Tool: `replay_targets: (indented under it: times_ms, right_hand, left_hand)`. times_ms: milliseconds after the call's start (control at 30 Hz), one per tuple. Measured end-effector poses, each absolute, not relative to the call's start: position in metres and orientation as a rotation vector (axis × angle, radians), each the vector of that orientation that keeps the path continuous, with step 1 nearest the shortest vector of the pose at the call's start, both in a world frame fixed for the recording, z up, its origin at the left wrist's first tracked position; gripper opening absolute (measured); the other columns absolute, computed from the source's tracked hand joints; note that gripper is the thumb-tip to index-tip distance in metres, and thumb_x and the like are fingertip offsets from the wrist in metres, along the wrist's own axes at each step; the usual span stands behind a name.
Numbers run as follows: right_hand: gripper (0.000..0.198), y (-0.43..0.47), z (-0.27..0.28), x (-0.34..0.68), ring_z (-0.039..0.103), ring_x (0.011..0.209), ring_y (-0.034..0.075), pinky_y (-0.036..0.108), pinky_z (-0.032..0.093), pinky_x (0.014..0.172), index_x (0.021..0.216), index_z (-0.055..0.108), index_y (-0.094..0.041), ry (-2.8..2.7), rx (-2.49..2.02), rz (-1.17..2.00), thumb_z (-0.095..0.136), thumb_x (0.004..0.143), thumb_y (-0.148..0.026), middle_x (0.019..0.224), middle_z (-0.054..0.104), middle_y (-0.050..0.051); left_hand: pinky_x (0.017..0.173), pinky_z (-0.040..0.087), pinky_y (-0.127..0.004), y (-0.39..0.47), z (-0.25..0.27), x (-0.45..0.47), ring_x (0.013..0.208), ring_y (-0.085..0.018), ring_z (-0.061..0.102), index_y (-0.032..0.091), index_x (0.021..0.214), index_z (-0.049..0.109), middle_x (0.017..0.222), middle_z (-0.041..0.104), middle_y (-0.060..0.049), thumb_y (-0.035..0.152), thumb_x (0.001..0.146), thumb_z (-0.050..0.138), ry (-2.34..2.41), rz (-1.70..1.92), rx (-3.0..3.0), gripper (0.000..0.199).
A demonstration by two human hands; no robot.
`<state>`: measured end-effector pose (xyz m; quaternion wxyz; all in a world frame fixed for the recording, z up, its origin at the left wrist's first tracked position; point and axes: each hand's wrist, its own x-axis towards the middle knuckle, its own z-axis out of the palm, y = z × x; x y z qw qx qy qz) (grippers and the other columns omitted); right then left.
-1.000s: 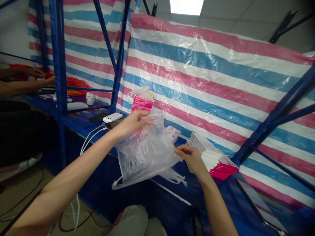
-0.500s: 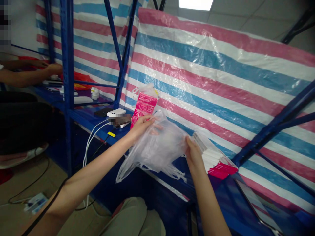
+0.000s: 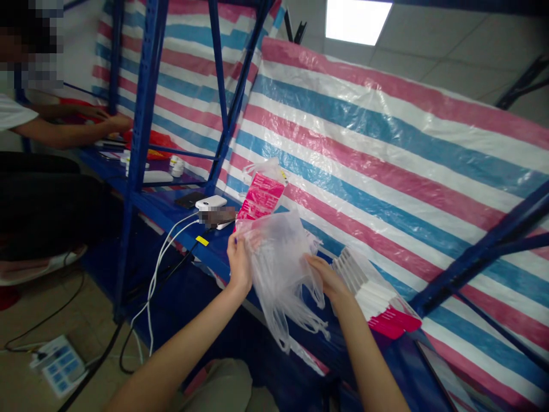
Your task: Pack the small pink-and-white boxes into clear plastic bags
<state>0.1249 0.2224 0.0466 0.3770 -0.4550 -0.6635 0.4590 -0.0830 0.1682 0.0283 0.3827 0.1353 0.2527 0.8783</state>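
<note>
Between my hands hangs a bundle of translucent white drawstring bags (image 3: 278, 257), with loose strings trailing at the bottom and right. My left hand (image 3: 239, 260) grips its left edge, fingers curled round the thin material. On the other side my right hand (image 3: 328, 278) pinches the right edge. Just behind the bags leans a bright pink printed packet (image 3: 262, 197) with clear plastic at its top. Right of my right hand lies an open pink-and-white box (image 3: 381, 309) with rows of white folded pieces. The bags cover part of the shelf.
A white power bank (image 3: 211, 202) and white cables (image 3: 158, 263) are on the blue shelf to the left. Blue posts (image 3: 146, 97) and a striped tarp (image 3: 364, 149) frame the space. A co-worker's arm (image 3: 64, 134) reaches in at far left. A power strip (image 3: 62, 366) lies on the floor.
My left hand has moved down and left to the bags' side edge. The bags have turned and now hang with strings downward. The whole view has shifted slightly.
</note>
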Motion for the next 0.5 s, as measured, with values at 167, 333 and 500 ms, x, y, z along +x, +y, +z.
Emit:
replay_targets:
  times_ms: [167,333,500]
  right_hand:
    - [0.031,0.277,0.059,0.132,0.057,0.060,0.015,0.027,0.044,0.061,0.073,0.063,-0.013,-2.027,-1.376,0.775,0.056,0.070,-0.043,0.069,0.065,0.005]
    - [0.018,0.308,0.055,0.128,0.055,0.057,0.014,0.025,0.040,0.059,0.077,0.066,-0.013,-2.193,-1.528,0.455,0.058,0.071,-0.027,0.061,0.063,0.002]
    - [0.021,0.310,0.051,0.116,0.060,0.068,0.014,0.023,0.039,0.063,0.089,0.066,-0.017,-2.245,-1.601,0.146,0.050,0.081,-0.028,0.071,0.066,0.003]
  left_hand:
    - [0.092,0.043,-0.038,0.160,-0.009,-0.071,0.096,-0.019,0.060,0.024,0.114,0.039,0.102,0.061,-0.005,0.034,0.081,0.050,0.839,2.184,0.493,0.037]
    - [0.109,0.024,-0.037,0.137,-0.031,-0.028,0.131,-0.022,0.029,0.020,0.129,0.025,0.140,0.029,-0.013,0.033,0.081,0.051,0.991,2.217,0.669,0.056]
    - [0.109,0.025,-0.037,0.123,-0.039,0.009,0.135,-0.022,0.018,0.026,0.139,0.005,0.149,0.005,-0.008,0.032,0.088,0.041,1.017,2.159,0.794,0.063]
